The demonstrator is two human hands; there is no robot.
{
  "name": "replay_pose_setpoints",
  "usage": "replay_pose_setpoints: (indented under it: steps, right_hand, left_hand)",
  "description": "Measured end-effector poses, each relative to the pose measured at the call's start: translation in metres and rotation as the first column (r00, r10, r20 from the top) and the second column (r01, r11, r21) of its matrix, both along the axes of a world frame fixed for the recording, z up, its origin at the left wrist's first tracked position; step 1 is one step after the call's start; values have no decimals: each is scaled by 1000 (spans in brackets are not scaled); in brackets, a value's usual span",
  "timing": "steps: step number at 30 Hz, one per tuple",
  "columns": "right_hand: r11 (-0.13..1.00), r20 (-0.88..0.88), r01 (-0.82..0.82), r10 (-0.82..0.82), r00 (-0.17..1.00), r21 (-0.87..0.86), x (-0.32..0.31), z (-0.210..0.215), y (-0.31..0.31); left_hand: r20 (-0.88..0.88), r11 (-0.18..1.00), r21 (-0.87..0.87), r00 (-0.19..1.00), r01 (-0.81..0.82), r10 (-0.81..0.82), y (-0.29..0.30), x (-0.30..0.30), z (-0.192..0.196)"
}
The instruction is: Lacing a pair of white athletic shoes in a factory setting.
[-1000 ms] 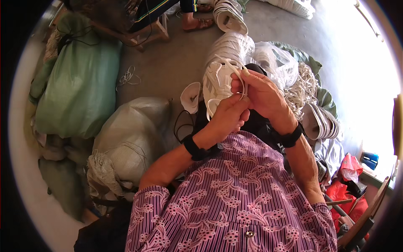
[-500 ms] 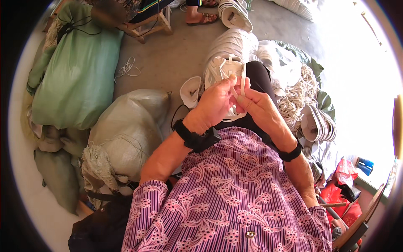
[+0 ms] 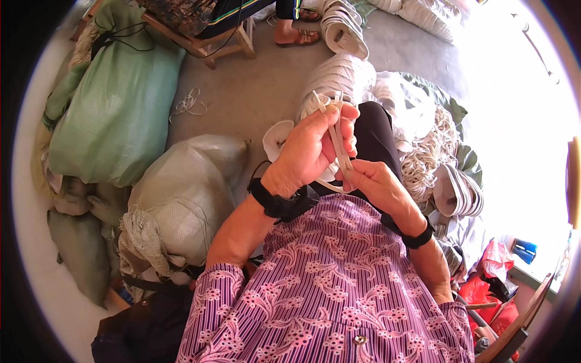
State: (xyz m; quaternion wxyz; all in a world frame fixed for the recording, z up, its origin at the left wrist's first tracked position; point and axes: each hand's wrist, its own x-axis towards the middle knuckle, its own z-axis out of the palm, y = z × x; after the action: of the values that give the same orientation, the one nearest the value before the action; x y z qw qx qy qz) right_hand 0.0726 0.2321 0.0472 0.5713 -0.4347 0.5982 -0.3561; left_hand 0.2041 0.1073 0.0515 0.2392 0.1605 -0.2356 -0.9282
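Over my lap, my left hand (image 3: 311, 142) is closed with the thumb on top, gripping a flat white shoelace (image 3: 340, 145) and the white edge of what looks like a shoe upper, mostly hidden by the fingers. Two strands of the lace run down from it to my right hand (image 3: 372, 181), whose thumb and fingers pinch them together. Short white ends stick up beyond the left fingertips. A curved loop of white lace hangs below the hands against my dark trousers (image 3: 376, 133). Left of the left wrist lies a single white shoe upper (image 3: 276, 138).
Stacked white uppers (image 3: 344, 72) lie past my knee. On the right are a heap of white laces (image 3: 426, 154) and more nested uppers (image 3: 458, 190). A green sack (image 3: 118, 121) and a beige sack (image 3: 181, 193) fill the left. Someone's sandalled foot (image 3: 296, 36) is near a wooden stool (image 3: 245, 42).
My right hand has pulled down and toward me, drawing the lace strands straight between the hands. The white upper, plainer before, is now largely covered by my left hand.
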Motion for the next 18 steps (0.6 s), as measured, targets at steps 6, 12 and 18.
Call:
replay_pose_setpoints:
  steps: [6,12,18]
  right_hand:
    - [950,137,246,-222,965,-194,-11,12,-14]
    - [951,413,187,-72,908,-246,-21,37,-37]
    - [962,507,224,-115,854,-159,-14,51,-41]
  left_hand:
    - [27,998,-51,999,43,-41,2,-1,8]
    - [369,812,-481,917,330,-153,5,-1,24]
    - [377,708,-564,895,425,-238,4,2,28]
